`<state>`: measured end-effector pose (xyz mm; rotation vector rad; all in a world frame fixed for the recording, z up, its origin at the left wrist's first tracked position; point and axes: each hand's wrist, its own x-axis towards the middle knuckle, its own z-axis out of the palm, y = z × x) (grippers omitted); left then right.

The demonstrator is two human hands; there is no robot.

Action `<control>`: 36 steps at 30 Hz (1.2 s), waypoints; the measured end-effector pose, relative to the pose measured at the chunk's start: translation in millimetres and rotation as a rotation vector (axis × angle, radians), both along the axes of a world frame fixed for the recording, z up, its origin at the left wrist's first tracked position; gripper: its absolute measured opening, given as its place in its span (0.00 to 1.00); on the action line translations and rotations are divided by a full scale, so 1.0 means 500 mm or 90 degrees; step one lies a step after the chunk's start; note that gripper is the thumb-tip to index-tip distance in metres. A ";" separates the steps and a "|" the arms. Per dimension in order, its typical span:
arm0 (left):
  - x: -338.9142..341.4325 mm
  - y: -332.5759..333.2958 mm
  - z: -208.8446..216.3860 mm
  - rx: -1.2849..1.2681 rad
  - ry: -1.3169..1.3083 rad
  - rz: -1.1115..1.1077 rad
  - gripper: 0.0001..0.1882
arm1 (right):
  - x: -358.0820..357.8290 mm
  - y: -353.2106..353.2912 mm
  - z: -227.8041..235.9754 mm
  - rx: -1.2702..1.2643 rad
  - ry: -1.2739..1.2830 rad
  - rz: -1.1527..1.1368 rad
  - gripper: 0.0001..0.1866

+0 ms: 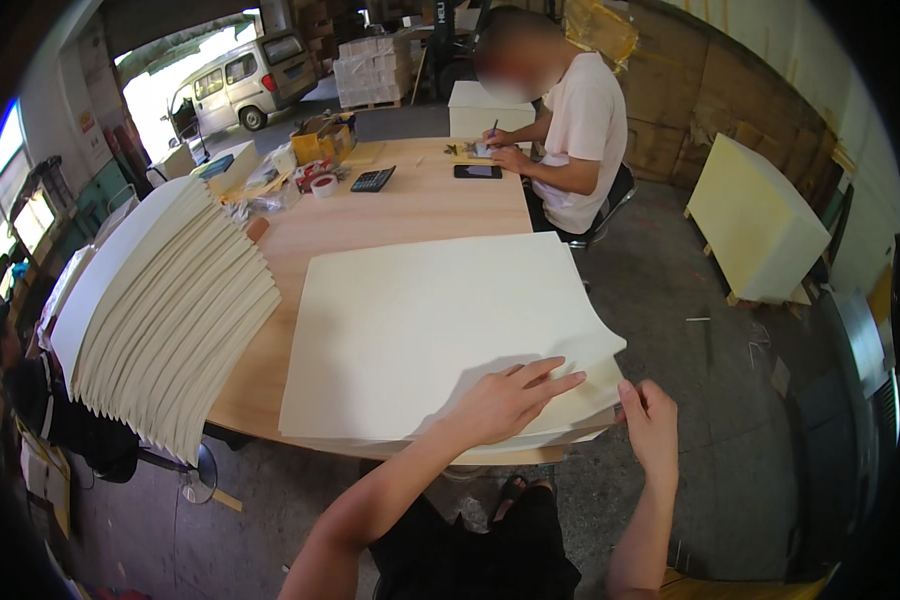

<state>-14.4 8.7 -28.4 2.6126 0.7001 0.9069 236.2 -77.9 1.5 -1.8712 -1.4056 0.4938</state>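
A pile of large white paper sheets [430, 320] lies at the front of the wooden table [470, 205]. My left hand [505, 405] rests on the top sheet near its right front corner, fingers stretched out. At that corner the top sheet's right edge curls up, showing layers beneath. My right hand [652, 425] is closed at the edge of the lower sheets, thumb and fingers bent around the corner; how many sheets it pinches is hidden. To the left stands a thick fanned stack of white sheets [170, 310], its edges stepped in overlapping bundles.
Across the table a seated person [580, 130] writes with a pen beside a phone [478, 172]. A calculator [373, 180], a tape roll [324, 186] and a yellow box [320, 142] sit at the back. A wrapped pallet stack [760, 220] stands right; another person [45, 400] is at left.
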 end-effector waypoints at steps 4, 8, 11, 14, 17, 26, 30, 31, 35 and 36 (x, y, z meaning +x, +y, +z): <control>0.000 0.018 -0.023 -0.071 -0.097 -0.038 0.19 | -0.054 0.033 -0.020 0.130 0.072 0.029 0.19; 0.001 0.018 -0.010 -0.143 -0.111 -0.031 0.15 | -0.038 0.047 -0.033 0.154 0.531 0.028 0.20; 0.003 0.018 -0.011 -0.153 -0.111 -0.029 0.14 | -0.031 0.049 -0.038 0.122 0.239 0.020 0.22; -0.005 0.012 0.007 -0.188 -0.058 -0.025 0.18 | -0.040 0.057 -0.019 0.113 0.575 0.026 0.20; -0.005 0.011 0.021 -0.185 -0.006 -0.028 0.33 | -0.037 0.060 -0.019 0.104 0.680 0.040 0.19; -0.003 0.021 0.002 -0.209 -0.085 -0.053 0.28 | -0.031 0.059 -0.024 0.089 0.618 0.048 0.18; -0.002 0.019 0.006 -0.191 -0.074 -0.053 0.25 | -0.026 0.051 -0.020 0.090 0.596 0.055 0.20; -0.002 0.022 0.000 -0.186 -0.083 -0.057 0.24 | -0.028 0.050 -0.020 0.093 0.597 0.058 0.21; 0.013 0.011 0.018 -0.195 -0.126 -0.002 0.21 | -0.031 0.059 -0.052 0.125 0.332 0.027 0.22; 0.010 0.013 0.018 -0.187 -0.118 -0.010 0.20 | -0.038 0.061 -0.030 0.103 0.436 0.023 0.22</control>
